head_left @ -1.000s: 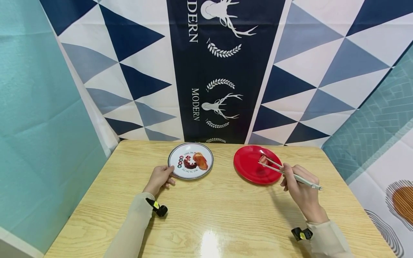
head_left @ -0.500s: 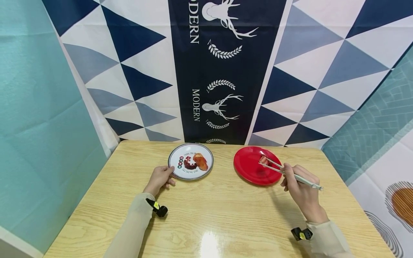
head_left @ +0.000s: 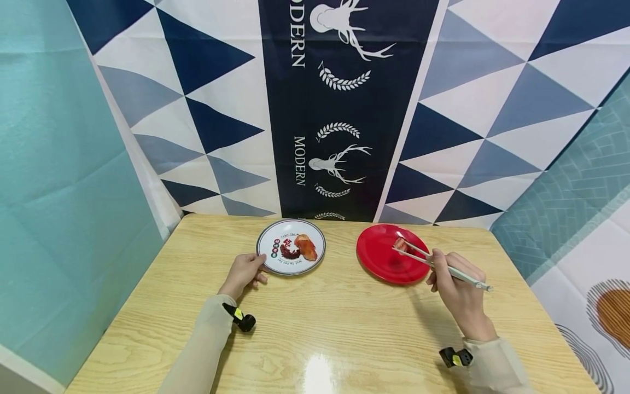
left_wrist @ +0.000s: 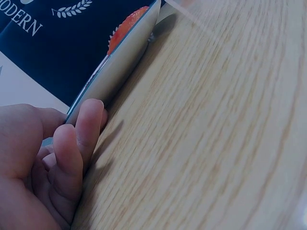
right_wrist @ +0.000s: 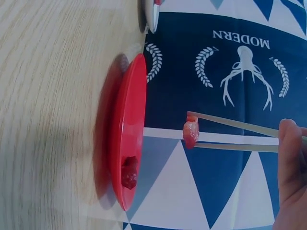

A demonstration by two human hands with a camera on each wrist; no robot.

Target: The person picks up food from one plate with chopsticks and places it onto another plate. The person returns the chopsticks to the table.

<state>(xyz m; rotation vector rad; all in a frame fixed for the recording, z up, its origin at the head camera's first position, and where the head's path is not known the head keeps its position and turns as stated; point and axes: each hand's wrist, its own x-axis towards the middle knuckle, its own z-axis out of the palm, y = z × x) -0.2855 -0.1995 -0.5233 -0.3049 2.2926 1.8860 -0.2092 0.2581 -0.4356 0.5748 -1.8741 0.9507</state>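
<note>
My left hand (head_left: 243,272) pinches the near left rim of a white plate (head_left: 266,241), thumb on top and fingers at the underside. An orange-red slice of food (head_left: 306,248) lies on this plate's right side, beside printed red lettering. My right hand (head_left: 461,290) holds a pair of pale chopsticks (head_left: 455,272). Between their tips is a small reddish piece of food (right_wrist: 191,132), raised off the red plate (right_wrist: 122,115) in the right wrist view. Low on the red plate shows a dark red patch (right_wrist: 129,172); whether food or reflection, I cannot tell.
Both plates stand toward the far edge of a light wood table (head_left: 315,317), apart from each other. A patterned cloth (head_left: 325,109) hangs right behind that edge. To the left stands a teal cloth wall (head_left: 74,180).
The chopstick tips and the piece of food have shifted very slightly left, along with my right hand. My left hand and both plates stay put, apart from a small camera shift.
</note>
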